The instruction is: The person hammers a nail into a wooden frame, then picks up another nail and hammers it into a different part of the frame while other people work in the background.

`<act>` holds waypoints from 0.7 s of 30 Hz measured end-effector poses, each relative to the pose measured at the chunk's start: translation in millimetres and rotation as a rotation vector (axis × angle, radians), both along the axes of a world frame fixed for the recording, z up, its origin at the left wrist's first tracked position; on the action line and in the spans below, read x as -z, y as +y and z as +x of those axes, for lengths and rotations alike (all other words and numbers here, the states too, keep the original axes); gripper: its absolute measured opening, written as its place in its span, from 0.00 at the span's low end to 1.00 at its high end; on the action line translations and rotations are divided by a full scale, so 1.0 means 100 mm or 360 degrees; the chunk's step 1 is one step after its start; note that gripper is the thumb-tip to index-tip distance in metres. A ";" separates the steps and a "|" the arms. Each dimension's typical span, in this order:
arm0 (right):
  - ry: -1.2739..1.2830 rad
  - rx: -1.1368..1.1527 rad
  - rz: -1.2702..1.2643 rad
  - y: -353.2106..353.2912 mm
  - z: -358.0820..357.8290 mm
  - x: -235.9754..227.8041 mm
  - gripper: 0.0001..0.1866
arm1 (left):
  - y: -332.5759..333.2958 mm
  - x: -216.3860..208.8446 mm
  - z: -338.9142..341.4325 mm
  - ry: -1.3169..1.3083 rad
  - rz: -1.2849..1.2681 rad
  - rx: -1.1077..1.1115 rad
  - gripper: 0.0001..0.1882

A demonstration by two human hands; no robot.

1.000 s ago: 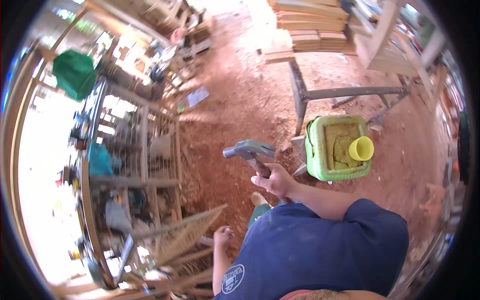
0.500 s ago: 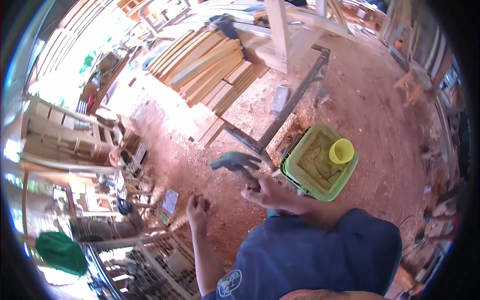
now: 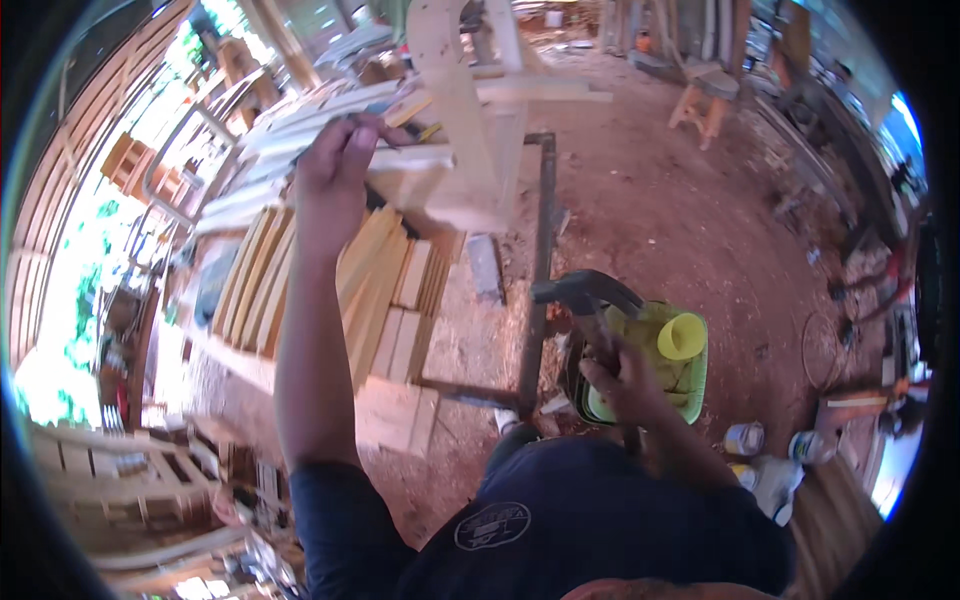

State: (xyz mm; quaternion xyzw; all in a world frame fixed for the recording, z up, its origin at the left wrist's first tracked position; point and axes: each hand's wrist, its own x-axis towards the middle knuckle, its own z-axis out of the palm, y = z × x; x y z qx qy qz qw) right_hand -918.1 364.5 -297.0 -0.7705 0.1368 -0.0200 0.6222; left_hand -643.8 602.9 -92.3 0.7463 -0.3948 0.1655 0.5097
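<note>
My right hand (image 3: pixel 630 385) is wrapped round the handle of a claw hammer (image 3: pixel 588 295). The hammer's dark head points up, over the near left part of a green tub (image 3: pixel 695 385). Inside that tub stands a yellow cup (image 3: pixel 682 336). Stretched far forward, my left hand (image 3: pixel 345 165) is above the boards, with a finger extended to the right and nothing visible in it. It is nearest to a pale wooden frame (image 3: pixel 455 100) that stands upright on the bench, but I see a gap between them.
Beneath my left forearm lies a stack of cut boards (image 3: pixel 262 285). A dark bench leg frame (image 3: pixel 535 290) stands between the boards and the tub. A grey block (image 3: pixel 486 270) lies beside it. At the far right is a wooden stool (image 3: pixel 705 100); cans (image 3: pixel 745 440) sit near my right elbow.
My left hand has risen from low by my body to far forward over the boards. The hammer, in my right hand, has moved right over the tub. The view has turned toward the right.
</note>
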 end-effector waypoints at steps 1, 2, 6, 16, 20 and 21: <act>-0.0023 0.0047 -0.0011 0.02 0.06 -0.02 0.17 | -0.04 -0.10 0.31 -0.0110 0.0022 0.0056 0.11; -0.0030 0.0172 -0.0071 0.07 0.07 -0.06 0.16 | -0.13 -0.20 0.58 -0.0099 0.0022 0.0128 0.11; -0.0009 0.0603 0.0042 0.44 0.21 -0.40 0.13 | -0.26 -0.37 1.62 -0.0062 0.0152 0.0349 0.10; -0.0032 0.1018 -0.0084 0.68 0.69 -1.02 0.11 | -0.47 -0.11 2.25 -0.0257 0.0037 0.0762 0.09; -0.0190 0.0921 -0.0113 0.72 0.98 -1.40 0.14 | -0.48 -0.07 2.33 -0.0302 0.0079 0.0615 0.10; -0.0160 0.0914 -0.0126 0.76 1.06 -1.52 0.14 | -0.49 -0.04 2.36 -0.0314 0.0007 0.0677 0.10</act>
